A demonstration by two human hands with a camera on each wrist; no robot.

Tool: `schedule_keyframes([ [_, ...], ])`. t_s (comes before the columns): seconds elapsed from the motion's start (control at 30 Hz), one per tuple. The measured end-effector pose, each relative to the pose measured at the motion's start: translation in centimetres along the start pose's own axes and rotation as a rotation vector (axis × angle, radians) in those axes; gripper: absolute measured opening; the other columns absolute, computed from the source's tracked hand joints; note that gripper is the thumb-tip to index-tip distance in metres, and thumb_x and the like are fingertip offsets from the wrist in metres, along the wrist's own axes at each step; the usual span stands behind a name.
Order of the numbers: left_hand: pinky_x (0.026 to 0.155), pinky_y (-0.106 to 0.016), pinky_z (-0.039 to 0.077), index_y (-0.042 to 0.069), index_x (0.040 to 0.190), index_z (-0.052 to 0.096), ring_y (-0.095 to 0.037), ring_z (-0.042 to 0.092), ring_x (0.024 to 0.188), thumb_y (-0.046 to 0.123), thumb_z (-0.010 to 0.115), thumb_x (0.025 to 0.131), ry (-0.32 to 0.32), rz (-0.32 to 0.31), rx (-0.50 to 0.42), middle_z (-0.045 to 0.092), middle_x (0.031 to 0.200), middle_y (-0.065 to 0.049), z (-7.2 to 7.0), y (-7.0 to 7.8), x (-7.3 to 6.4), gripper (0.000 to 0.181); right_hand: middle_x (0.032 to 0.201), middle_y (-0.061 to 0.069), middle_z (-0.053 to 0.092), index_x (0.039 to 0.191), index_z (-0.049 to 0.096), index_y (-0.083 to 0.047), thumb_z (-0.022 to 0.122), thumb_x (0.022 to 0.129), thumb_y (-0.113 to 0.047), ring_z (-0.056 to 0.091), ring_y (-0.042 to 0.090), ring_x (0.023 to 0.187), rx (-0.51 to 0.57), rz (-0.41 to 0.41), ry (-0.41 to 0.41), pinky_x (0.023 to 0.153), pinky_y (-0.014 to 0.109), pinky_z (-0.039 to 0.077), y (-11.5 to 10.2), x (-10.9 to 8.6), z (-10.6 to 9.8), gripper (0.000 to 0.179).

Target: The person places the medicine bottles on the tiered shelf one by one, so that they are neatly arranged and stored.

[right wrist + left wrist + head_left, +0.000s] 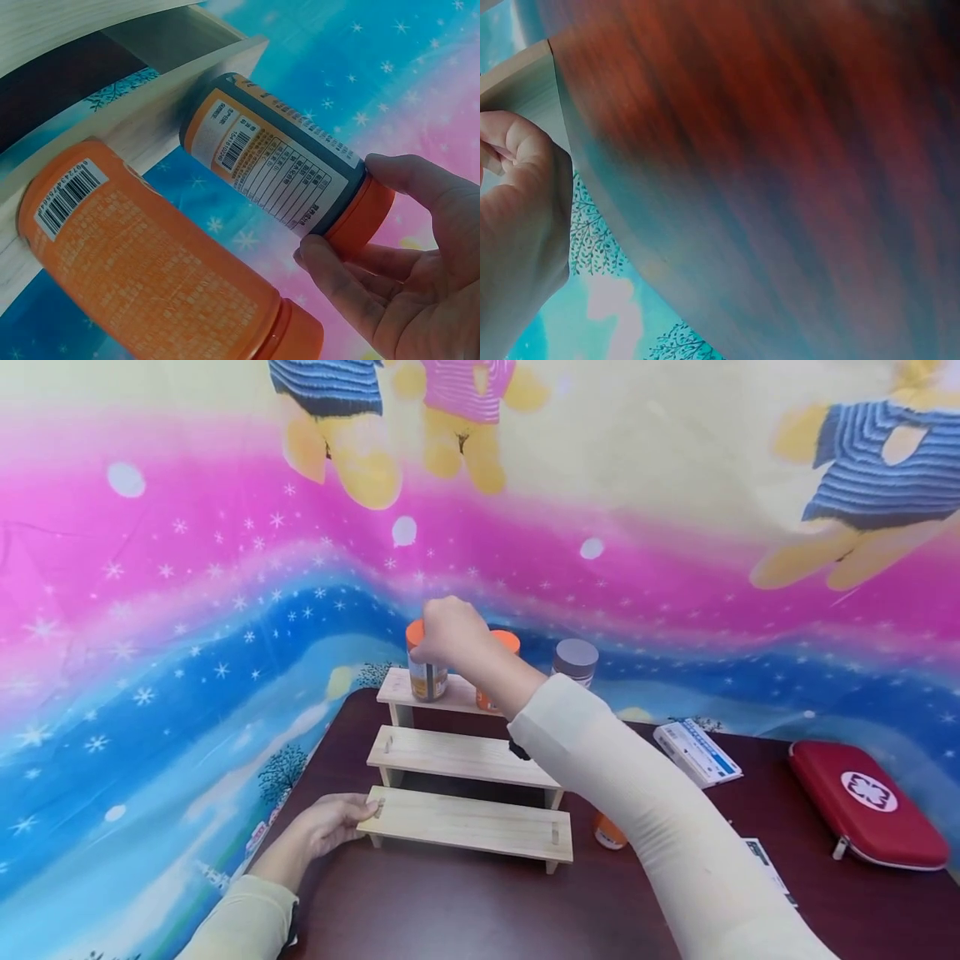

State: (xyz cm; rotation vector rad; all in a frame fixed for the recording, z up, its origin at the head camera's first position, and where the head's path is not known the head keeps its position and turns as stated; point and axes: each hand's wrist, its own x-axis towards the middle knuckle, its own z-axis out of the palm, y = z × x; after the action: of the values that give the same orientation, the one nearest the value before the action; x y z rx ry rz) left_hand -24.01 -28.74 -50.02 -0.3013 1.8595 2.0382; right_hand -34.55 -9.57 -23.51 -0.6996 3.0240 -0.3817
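Head view: bottle (428,682) in right hand (457,631), rack (465,820) in left hand (336,822).

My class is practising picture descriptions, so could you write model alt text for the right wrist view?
A right hand grips the orange-lidded end of a grey-and-orange bottle whose base is at a pale wooden shelf. Beside it, nearer the camera, is an orange bottle with a barcode. A blue-and-pink snowflake backdrop hangs behind.

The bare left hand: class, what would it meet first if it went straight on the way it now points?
The left hand would likely first meet the long, pale wooden bottom step, whose left end its thumb touches; finger depth is unclear.
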Motion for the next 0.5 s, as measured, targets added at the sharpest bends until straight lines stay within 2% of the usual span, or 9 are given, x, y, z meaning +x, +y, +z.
schedule_keyframes([
  [0.17, 0.079, -0.032, 0.053, -0.022, 0.132, 0.032, -0.017, 0.064, 0.085, 0.005, 0.058, 0.091, 0.012, 0.005, -0.001, 0.063, 0.095, -0.012, 0.22, -0.17, -0.02, 0.056, 0.100, 0.002, 0.059, 0.126, 0.053, -0.010, 0.071, 0.083, -0.031, 0.058, 0.014, 0.087, -0.011, -0.003, -0.007, 0.069, 0.027, 0.053, 0.27, 0.00, 0.46, 0.052],
  [0.3, 0.079, -0.032, 0.053, -0.023, 0.133, 0.029, -0.017, 0.064, 0.086, 0.005, 0.059, 0.091, -0.006, 0.010, -0.005, 0.063, 0.096, -0.012, 0.34, -0.32, -0.07, 0.059, 0.099, 0.001, 0.060, 0.124, 0.055, -0.009, 0.070, 0.083, -0.032, 0.059, 0.013, 0.085, -0.047, -0.006, -0.027, 0.066, 0.027, 0.053, 0.36, 0.04, 0.78, 0.050],
  [0.5, 0.078, -0.031, 0.053, -0.023, 0.133, 0.028, -0.016, 0.064, 0.085, 0.005, 0.058, 0.091, 0.001, 0.022, 0.012, 0.063, 0.095, -0.011, 0.35, -0.14, -0.20, 0.058, 0.095, 0.000, 0.059, 0.119, 0.058, -0.010, 0.069, 0.084, -0.034, 0.059, 0.012, 0.083, -0.102, -0.021, -0.043, 0.061, 0.025, 0.051, 0.19, 0.10, 0.45, 0.045],
])
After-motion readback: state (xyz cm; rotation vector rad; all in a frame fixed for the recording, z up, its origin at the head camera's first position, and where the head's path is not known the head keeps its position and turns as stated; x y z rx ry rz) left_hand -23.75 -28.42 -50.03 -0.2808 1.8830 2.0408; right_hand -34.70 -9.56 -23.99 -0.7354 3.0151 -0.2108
